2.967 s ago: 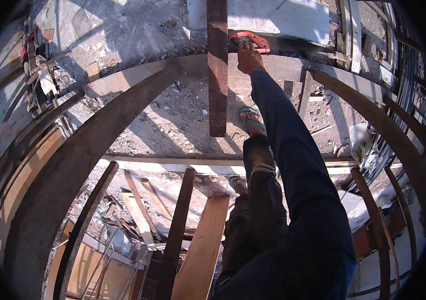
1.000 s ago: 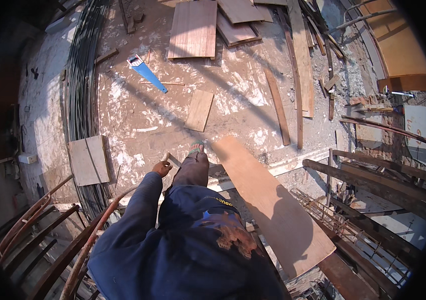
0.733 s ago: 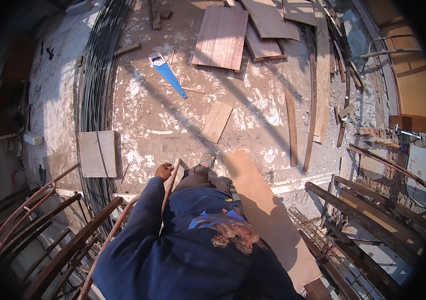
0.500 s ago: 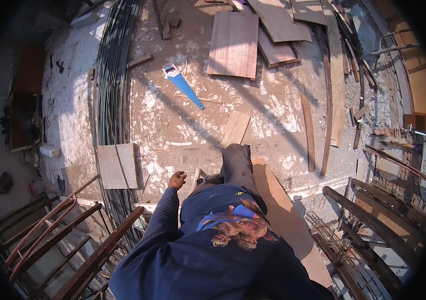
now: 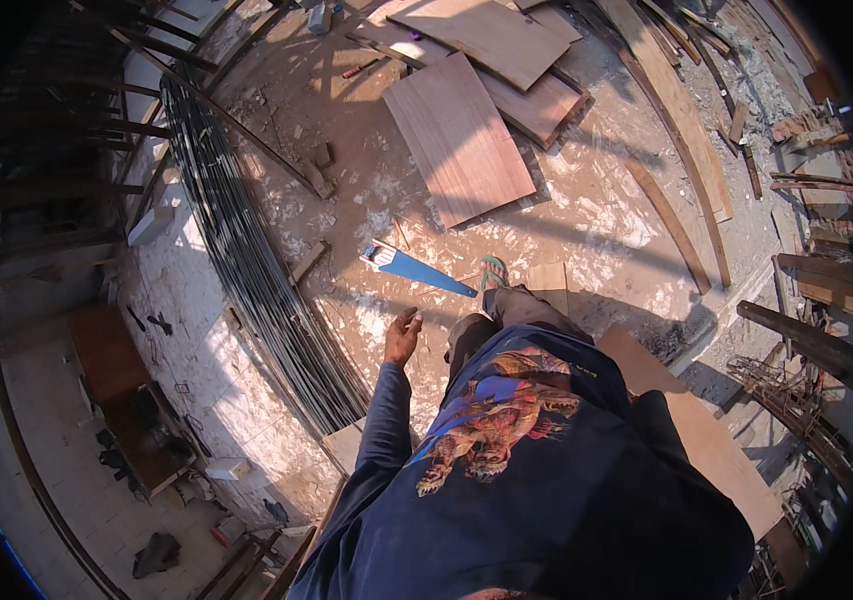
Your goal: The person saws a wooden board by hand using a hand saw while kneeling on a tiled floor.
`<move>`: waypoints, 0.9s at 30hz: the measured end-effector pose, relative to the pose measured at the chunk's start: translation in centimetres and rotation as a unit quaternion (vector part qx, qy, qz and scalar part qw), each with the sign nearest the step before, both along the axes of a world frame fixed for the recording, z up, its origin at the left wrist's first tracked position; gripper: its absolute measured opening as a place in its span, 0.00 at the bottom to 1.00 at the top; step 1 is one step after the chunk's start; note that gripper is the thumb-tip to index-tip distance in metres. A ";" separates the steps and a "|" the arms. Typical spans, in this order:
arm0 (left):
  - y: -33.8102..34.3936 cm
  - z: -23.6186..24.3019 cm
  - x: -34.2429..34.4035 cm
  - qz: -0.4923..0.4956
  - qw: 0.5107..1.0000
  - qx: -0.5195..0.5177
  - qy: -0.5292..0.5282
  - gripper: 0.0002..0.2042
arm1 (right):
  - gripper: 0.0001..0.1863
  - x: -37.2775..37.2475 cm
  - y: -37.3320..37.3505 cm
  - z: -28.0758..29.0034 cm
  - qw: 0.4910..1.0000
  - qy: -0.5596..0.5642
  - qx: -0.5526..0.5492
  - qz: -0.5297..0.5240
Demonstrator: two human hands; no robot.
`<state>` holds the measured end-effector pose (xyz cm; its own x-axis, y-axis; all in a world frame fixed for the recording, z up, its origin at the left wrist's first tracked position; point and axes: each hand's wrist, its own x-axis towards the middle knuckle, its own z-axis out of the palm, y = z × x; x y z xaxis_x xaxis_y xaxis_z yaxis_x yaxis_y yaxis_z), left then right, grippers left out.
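My left hand (image 5: pixel 403 336) hangs over the dusty floor with its fingers loosely bent and a little apart. Nothing shows in it. Just beyond it lies a handsaw (image 5: pixel 425 272) with a blue blade and a pale handle with red. The saw is flat on the floor, apart from the hand. My right hand is out of sight, on the far side of my dark blue shirt. By the saw's tip is my sandaled foot (image 5: pixel 494 272). A short wooden board (image 5: pixel 549 286) lies to the right of that foot.
Reddish plywood panels (image 5: pixel 462 140) lie overlapping ahead. A bundle of steel bars (image 5: pixel 247 260) runs along the left. Long planks (image 5: pixel 682 130) lie at the right, and a long plywood sheet (image 5: pixel 682 400) lies beside my right side. Timber posts (image 5: pixel 807 345) stand at the right.
My body and view have turned to the left and moved forward. The saw and the plywood panels are now nearer. My left hand stays empty, and my sandaled foot has come into view.
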<state>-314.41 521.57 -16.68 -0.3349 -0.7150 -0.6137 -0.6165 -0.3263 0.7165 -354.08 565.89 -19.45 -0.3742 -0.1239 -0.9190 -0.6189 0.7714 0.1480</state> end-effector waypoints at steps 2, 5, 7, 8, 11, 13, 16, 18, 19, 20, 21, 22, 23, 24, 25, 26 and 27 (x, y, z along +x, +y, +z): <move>-4.8 -0.2 3.4 -0.074 0.991 -0.013 -0.113 0.30 | 0.23 -2.4 -3.8 0.4 0.999 0.018 -0.007 0.049; -12.6 7.6 -0.9 -0.144 0.943 0.200 -0.223 0.41 | 0.24 -2.4 -9.8 1.9 0.995 0.087 -0.038 0.004; -16.8 8.4 -0.9 -0.187 0.933 0.205 -0.231 0.45 | 0.26 -1.6 -19.7 6.1 0.978 0.155 -0.097 -0.099; -18.4 9.9 -2.8 -0.141 0.958 0.153 -0.197 0.43 | 0.33 -1.2 -22.5 6.6 0.970 0.194 -0.074 -0.123; -27.7 5.2 -1.8 -0.283 0.947 0.028 -0.147 0.30 | 0.28 0.4 -31.5 7.3 0.917 0.312 -0.171 -0.179; -34.0 -0.1 -0.9 -0.397 0.905 -0.060 -0.143 0.25 | 0.26 1.3 -36.4 5.1 0.843 0.396 -0.252 -0.264; -51.2 -2.9 -0.7 -0.551 0.816 -0.102 -0.145 0.23 | 0.25 2.9 -48.4 5.8 0.719 0.474 -0.293 -0.415; -58.2 2.3 -3.3 -0.588 0.801 -0.068 -0.094 0.19 | 0.32 7.5 -51.6 4.7 0.609 0.575 -0.274 -0.474; -61.6 7.0 -5.9 -0.592 0.790 0.012 -0.161 0.17 | 0.34 8.8 -55.8 5.9 0.542 0.558 -0.264 -0.570; -64.1 8.6 -5.8 -0.601 0.782 0.011 -0.165 0.17 | 0.36 9.2 -60.0 7.1 0.447 0.545 -0.253 -0.663; -67.3 9.5 -6.5 -0.632 0.761 -0.010 -0.146 0.17 | 0.34 10.6 -60.9 6.2 0.399 0.541 -0.252 -0.696; -70.8 10.4 -7.2 -0.665 0.735 -0.025 -0.135 0.18 | 0.33 13.3 -61.5 5.0 0.351 0.534 -0.244 -0.729; -73.4 10.7 -7.9 -0.697 0.701 -0.030 -0.149 0.18 | 0.27 14.1 -62.7 4.8 0.346 0.520 -0.229 -0.747; -76.1 10.9 -8.4 -0.712 0.685 -0.029 -0.154 0.18 | 0.20 15.5 -64.2 4.6 0.296 0.489 -0.292 -0.767; -78.3 10.5 -9.4 -0.752 0.645 -0.046 -0.129 0.18 | 0.17 16.5 -66.0 5.0 0.258 0.490 -0.316 -0.770; -79.4 10.4 -11.4 -0.782 0.612 -0.066 -0.103 0.18 | 0.13 15.8 -68.0 5.0 0.227 0.487 -0.347 -0.768; -80.5 10.8 -13.3 -0.803 0.574 -0.066 -0.145 0.17 | 0.13 15.6 -70.0 5.6 0.184 0.456 -0.354 -0.795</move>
